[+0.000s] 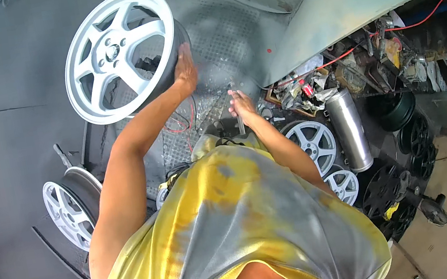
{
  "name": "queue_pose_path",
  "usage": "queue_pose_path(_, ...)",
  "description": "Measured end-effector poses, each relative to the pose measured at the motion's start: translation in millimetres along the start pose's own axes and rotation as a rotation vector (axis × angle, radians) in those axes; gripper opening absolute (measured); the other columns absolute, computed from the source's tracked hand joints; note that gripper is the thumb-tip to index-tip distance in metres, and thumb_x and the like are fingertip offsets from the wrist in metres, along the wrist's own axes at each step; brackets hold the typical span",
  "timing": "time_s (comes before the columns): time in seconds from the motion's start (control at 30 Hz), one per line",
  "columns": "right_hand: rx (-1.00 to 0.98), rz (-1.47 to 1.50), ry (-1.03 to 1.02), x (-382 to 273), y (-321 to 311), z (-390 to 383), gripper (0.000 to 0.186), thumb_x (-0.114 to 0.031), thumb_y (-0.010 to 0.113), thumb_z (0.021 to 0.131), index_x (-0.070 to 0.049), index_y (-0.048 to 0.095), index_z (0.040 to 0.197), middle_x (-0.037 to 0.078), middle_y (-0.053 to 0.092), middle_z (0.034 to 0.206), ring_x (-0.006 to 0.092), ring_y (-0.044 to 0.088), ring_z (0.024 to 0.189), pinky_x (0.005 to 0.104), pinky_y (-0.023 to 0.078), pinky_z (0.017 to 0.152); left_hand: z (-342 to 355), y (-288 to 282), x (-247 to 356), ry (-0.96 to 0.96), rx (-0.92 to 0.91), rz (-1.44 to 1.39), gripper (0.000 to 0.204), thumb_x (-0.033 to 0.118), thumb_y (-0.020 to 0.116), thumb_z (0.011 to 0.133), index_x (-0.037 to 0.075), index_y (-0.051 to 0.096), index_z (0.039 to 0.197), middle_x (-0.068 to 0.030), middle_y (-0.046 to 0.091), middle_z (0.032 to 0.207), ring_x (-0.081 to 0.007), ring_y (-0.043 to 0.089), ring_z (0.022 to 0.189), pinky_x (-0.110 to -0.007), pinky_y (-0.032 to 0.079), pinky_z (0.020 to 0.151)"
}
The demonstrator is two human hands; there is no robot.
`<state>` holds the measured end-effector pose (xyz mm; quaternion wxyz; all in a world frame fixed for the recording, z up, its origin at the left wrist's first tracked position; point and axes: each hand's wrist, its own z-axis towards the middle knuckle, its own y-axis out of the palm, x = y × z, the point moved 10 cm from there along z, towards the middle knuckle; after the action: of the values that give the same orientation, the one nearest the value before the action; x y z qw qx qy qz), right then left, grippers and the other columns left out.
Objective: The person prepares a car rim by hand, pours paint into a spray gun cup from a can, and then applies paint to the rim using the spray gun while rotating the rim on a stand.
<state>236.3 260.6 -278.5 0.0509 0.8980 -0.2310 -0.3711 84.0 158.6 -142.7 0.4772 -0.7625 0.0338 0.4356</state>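
Observation:
A white spoked car wheel (145,30) is raised at the upper left, its face tilted toward me. Against the dark outer side of its barrel lies my left hand (185,72), fingers stretched flat along it. My right hand (242,104) is to the right of the wheel and apart from it, in front of my body. Its fingers are curled around a thin grey metal tool (241,125), whose kind I cannot make out. The wheel's far side and whatever supports it are mostly hidden.
Another white wheel (68,215) stands at the lower left. White wheels (313,145) and a silver cylinder (348,130) are beside my right arm, with dark wheels (383,189) beyond. A cluttered shelf (364,62) and red hose (190,115) are also around.

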Motion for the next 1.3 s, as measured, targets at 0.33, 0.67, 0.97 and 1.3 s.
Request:
queue_pose_path(0.33,0.141,-0.106,-0.586,-66.0,82.3,6.8,0.043,-0.042,0.062,0.108,-0.011,0.071,0.137,0.012,0.058,0.111,0.0228,0.066,0.084,0.0398,0.056,0.075,-75.7,-163.2,-140.6,-0.255,0.527,-1.087,0.015,0.016,0.075,0.092,0.002,0.070,0.091,-0.0161,0.066,0.090,-0.0385,0.066,0.089,-0.048,0.054,0.077)
queue_pose_path(0.67,0.371,0.012,-0.718,-54.0,159.8,-7.7,0.033,-0.033,0.070,0.103,-0.020,0.076,0.132,0.011,0.053,0.097,0.0263,0.055,0.095,0.0394,0.047,0.093,-75.6,-80.4,-144.2,-0.391,0.294,-1.244,0.057,0.032,0.046,0.113,-0.008,0.040,0.154,-0.0332,0.053,0.144,-0.0510,0.054,0.132,-0.051,0.046,0.109)
queue_pose_path(0.97,0.436,-0.013,-0.695,-62.8,167.4,-9.9,0.031,-0.027,0.072,0.101,-0.018,0.077,0.130,0.013,0.057,0.099,0.0264,0.058,0.095,0.0393,0.048,0.094,-69.4,-79.4,-146.1,-0.346,0.277,-1.367,0.060,0.029,0.045,0.113,-0.014,0.038,0.154,-0.0376,0.053,0.146,-0.0525,0.056,0.130,-0.050,0.046,0.110)
queue_pose_path(1.3,0.400,0.140,-0.632,-50.8,169.8,14.4,0.026,-0.024,0.072,0.101,-0.015,0.080,0.123,0.015,0.062,0.101,0.0303,0.060,0.098,0.0397,0.049,0.094,-72.5,-78.8,-144.4,-0.327,0.324,-1.345,0.061,0.030,0.045,0.113,-0.014,0.038,0.154,-0.0403,0.051,0.146,-0.0538,0.055,0.131,-0.049,0.045,0.111)
